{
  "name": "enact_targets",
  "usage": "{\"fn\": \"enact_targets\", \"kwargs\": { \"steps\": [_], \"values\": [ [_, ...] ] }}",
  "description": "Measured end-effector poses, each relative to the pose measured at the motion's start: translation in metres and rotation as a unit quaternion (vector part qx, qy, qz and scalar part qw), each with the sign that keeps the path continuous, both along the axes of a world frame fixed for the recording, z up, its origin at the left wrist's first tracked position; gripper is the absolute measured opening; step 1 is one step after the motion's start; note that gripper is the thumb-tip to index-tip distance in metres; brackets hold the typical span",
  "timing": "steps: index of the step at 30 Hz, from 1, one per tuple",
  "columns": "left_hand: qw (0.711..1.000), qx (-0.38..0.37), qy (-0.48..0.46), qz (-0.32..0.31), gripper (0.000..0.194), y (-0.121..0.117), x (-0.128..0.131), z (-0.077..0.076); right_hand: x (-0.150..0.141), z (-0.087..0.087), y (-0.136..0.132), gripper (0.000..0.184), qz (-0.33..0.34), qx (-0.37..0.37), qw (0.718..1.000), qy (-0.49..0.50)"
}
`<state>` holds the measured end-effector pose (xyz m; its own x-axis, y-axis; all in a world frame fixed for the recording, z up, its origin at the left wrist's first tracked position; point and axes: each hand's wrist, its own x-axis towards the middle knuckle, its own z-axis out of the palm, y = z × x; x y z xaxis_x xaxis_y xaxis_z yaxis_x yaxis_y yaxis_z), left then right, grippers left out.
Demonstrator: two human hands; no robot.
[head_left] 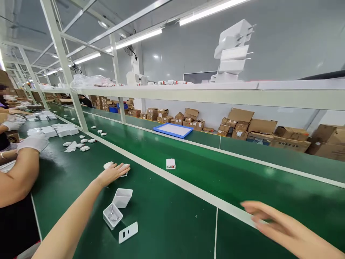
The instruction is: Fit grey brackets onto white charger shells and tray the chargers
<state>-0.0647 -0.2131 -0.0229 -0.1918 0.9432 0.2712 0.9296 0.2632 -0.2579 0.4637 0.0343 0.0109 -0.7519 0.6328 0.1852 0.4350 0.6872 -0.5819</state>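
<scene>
My left hand point(114, 175) stretches flat over small white pieces point(108, 165) on the green bench, its fingers extended and partly covering them. My right hand point(272, 221) hovers at the right near the pale strip, slightly blurred, with its fingers apart and nothing visible in them. On the green belt lies a white charger housing point(170, 163) with coloured parts showing at its near end. Below my left hand stand a translucent box point(122, 198) and a white box with small metal parts point(112, 217). Beside them lies a white faceplate point(128, 232) with two slots.
A co-worker's gloved hand point(33, 142) is at the left, near stacked white boxes point(64, 130) and scattered white pieces point(84, 148). A blue-rimmed tray point(184, 135) lies across the belt. Overhead runs a shelf point(188, 94) on metal posts. Cardboard boxes point(291, 138) line the wall.
</scene>
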Motion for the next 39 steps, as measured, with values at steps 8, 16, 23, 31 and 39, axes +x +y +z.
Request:
{"fn": "enact_targets", "kwargs": {
  "steps": [8,16,23,31,39],
  "values": [
    [0.988,0.133,-0.056,0.054,0.042,-0.030,0.006,0.008,-0.279,-0.001,-0.005,0.067,-0.029,-0.007,0.988,-0.153],
    [0.951,0.265,-0.155,-0.021,0.054,-0.088,0.150,0.058,-0.318,-0.035,-0.023,0.050,-0.157,0.052,0.970,-0.178],
    [0.932,0.244,-0.240,-0.117,0.063,-0.100,0.222,0.073,-0.210,0.016,-0.001,0.057,-0.066,0.081,0.987,-0.123],
    [0.888,0.135,-0.374,-0.230,0.064,-0.058,0.304,0.038,0.076,0.057,-0.043,0.067,-0.029,0.010,0.998,0.057],
    [0.832,-0.051,-0.471,-0.290,0.052,0.012,0.417,-0.031,0.196,-0.009,-0.160,0.058,-0.080,-0.039,0.996,0.026]
  ]
}}
